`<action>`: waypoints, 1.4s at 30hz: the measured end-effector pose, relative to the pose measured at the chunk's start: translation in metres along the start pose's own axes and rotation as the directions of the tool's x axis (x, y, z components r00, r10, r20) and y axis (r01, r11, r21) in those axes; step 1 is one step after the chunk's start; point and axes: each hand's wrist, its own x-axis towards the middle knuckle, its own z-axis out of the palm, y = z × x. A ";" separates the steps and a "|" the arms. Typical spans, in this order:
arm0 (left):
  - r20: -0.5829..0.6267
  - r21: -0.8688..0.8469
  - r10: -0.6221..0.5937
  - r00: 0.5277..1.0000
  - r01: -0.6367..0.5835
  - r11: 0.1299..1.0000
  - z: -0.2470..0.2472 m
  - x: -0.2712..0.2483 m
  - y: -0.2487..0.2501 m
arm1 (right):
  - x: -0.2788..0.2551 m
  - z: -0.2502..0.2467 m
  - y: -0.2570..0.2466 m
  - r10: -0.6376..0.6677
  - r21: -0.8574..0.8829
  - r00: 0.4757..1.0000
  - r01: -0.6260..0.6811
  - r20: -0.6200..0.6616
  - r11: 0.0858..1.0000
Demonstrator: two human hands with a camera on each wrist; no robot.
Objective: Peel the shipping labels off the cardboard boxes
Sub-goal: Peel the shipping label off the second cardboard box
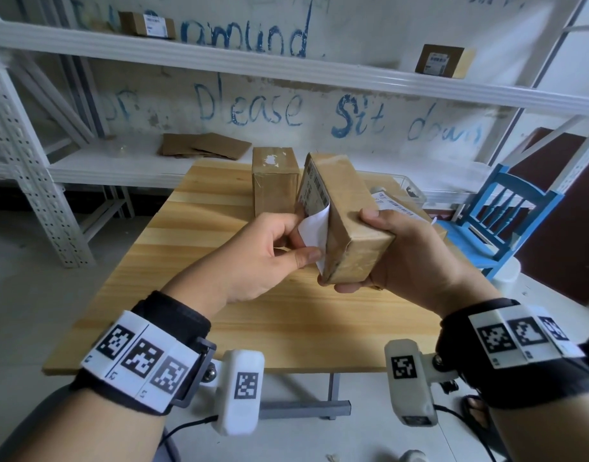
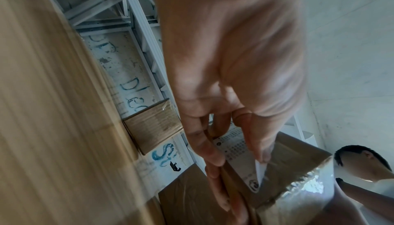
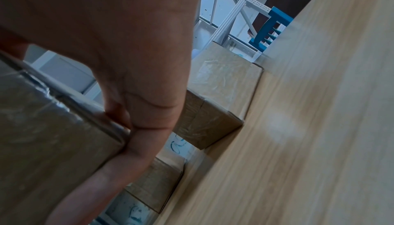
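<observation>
The label (image 1: 311,208) sat on the left face of the box (image 1: 348,218) I held above the table (image 1: 219,228), its near corner already lifted and showing a white underside. My left hand (image 1: 269,251) pinched that loose flap between thumb and fingertips (image 2: 215,157), while my right hand (image 1: 413,258) wrapped the box's near end, thumb on top and fingers curled beneath. I judged the label thin and easily torn, best held close to the line where it was coming away. The box seemed light and stiff, though its glossy tape looked slippery. A second box (image 1: 274,178) stood on the table beyond, with only white scraps left on top.
</observation>
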 end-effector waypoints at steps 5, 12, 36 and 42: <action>0.014 -0.001 -0.004 1.000 0.004 1.000 -0.001 0.001 -0.002 | -0.001 0.000 0.000 0.016 -0.003 1.000 -0.016 -0.006 1.000; 0.050 -0.004 -0.009 0.999 0.009 1.000 -0.002 0.000 -0.005 | -0.001 -0.004 0.003 0.049 0.003 0.999 -0.049 -0.024 0.999; -0.062 -0.256 0.017 0.998 -0.032 0.966 -0.007 0.004 0.002 | -0.002 0.007 0.000 -0.081 0.029 0.995 0.082 -0.051 0.996; -0.083 -0.233 0.016 0.996 -0.035 0.972 -0.002 0.005 0.002 | -0.001 0.005 0.001 -0.057 0.031 0.995 0.060 -0.078 0.998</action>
